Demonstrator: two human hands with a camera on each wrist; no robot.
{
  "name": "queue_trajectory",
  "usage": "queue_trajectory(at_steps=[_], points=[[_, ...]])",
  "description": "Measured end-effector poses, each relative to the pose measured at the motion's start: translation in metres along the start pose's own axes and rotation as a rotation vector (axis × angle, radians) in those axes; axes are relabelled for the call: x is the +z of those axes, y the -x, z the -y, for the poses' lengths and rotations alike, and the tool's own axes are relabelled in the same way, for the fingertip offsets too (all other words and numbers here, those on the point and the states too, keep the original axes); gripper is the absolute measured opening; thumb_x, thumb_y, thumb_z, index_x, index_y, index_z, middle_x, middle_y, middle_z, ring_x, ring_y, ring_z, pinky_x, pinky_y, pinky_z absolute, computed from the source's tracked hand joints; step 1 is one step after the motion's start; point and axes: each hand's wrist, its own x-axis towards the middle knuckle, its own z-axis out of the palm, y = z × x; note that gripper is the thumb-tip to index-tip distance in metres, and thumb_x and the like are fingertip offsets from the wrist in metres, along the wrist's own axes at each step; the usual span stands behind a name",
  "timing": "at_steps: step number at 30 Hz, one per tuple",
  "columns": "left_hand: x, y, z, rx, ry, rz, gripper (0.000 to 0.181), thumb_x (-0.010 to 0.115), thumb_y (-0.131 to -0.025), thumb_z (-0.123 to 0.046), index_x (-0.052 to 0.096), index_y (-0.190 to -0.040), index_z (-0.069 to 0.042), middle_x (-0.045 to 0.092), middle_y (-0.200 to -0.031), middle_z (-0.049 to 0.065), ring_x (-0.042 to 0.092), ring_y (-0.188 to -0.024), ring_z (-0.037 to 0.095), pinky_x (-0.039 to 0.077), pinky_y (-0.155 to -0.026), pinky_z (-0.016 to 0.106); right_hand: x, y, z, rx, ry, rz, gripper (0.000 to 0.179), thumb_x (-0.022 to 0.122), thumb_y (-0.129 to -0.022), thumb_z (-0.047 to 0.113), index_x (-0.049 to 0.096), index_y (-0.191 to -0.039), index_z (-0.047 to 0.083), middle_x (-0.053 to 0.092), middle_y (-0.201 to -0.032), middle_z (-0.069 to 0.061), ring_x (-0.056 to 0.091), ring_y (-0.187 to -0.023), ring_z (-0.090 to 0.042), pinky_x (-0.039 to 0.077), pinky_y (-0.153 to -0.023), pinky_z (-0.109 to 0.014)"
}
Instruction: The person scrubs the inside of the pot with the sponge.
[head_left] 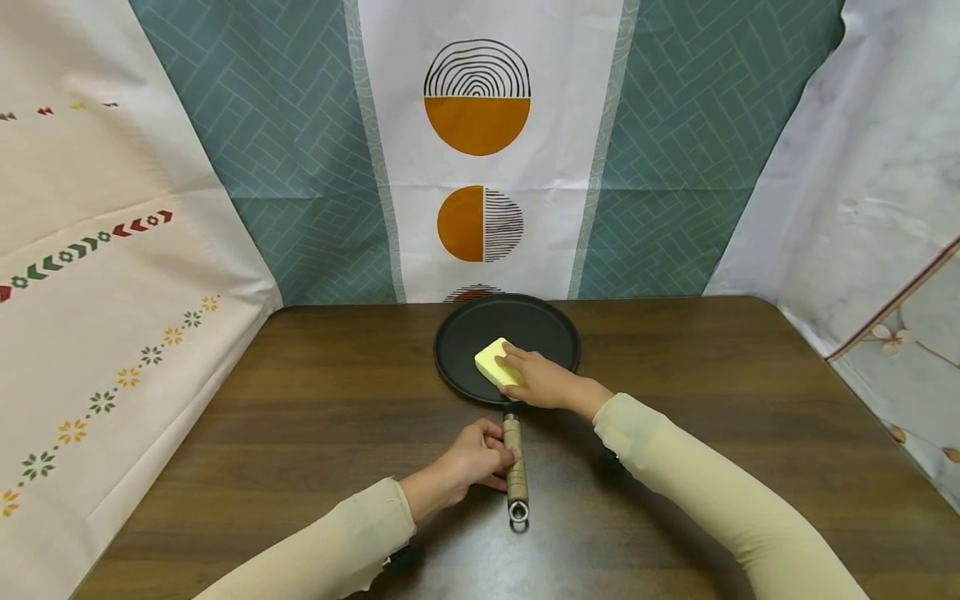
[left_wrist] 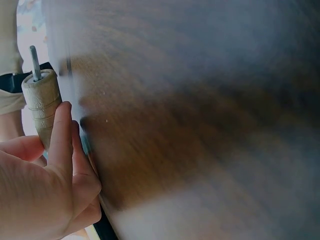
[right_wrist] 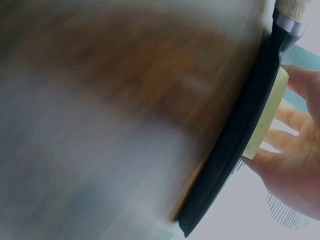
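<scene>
A flat black pan point(head_left: 461, 329) lies on the table with its wooden handle point(head_left: 513, 435) pointing toward me. With thumb and fingers my left hand point(head_left: 474, 454) pinches that handle about midway along. In the left wrist view, the handle end point(left_wrist: 41, 92) with its metal ring stands out beyond the fingers. My right hand point(head_left: 546, 383) grips a pale yellow sponge point(head_left: 489, 361) by its edges, over the near half of the pan. In the right wrist view, the sponge point(right_wrist: 267, 117) sits flat against the pan's surface, thumb at one end and fingers at the other.
The brown wooden table point(head_left: 337, 358) extends to both sides of the pan. Behind it hangs a green and white patterned cloth point(head_left: 300, 150), close to the pan's far rim. Light printed cloths hang along the left point(head_left: 97, 333) and right.
</scene>
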Motion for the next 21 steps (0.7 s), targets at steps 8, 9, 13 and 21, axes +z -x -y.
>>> queue_trajectory(at_steps=[8,9,13,21], points=[[0.000,0.001,-0.001,0.012,-0.001,-0.016,0.035,0.062,-0.077,0.001,0.039,-0.103,0.006,0.048,-0.080,0.011,0.057,-0.056,0.016,0.054,-0.052,0.037,-0.005,0.007,-0.013,0.019,-0.021,-0.006,0.058,0.056,-0.086,0.033,0.035,-0.134,0.008,0.019,-0.144,-0.015,0.032,-0.122,-0.038,0.033,-0.098,-0.046],[0.000,0.001,-0.001,0.012,0.000,-0.015,0.035,0.062,-0.077,0.001,0.039,-0.103,0.006,0.049,-0.080,0.011,0.057,-0.055,0.017,0.054,-0.052,0.037,-0.005,0.008,-0.016,0.020,-0.020,-0.005,0.058,0.056,-0.086,0.034,0.035,-0.134,0.008,0.019,-0.144,-0.015,0.031,-0.122,-0.038,0.033,-0.098,-0.046],[0.000,0.001,0.000,0.010,0.003,-0.014,0.035,0.062,-0.077,0.001,0.038,-0.103,0.006,0.049,-0.081,0.011,0.057,-0.056,0.017,0.054,-0.052,0.037,-0.008,0.013,-0.025,0.015,-0.027,-0.008,0.058,0.055,-0.087,0.033,0.035,-0.135,0.008,0.018,-0.144,-0.015,0.029,-0.124,-0.037,0.032,-0.099,-0.048],[0.000,-0.001,0.003,0.007,0.001,-0.011,0.036,0.061,-0.078,0.001,0.039,-0.105,0.006,0.049,-0.082,0.011,0.057,-0.058,0.019,0.054,-0.053,0.038,-0.012,0.015,-0.040,0.014,-0.021,-0.008,0.058,0.057,-0.086,0.031,0.035,-0.135,0.009,0.019,-0.144,-0.014,0.029,-0.124,-0.036,0.031,-0.100,-0.047]])
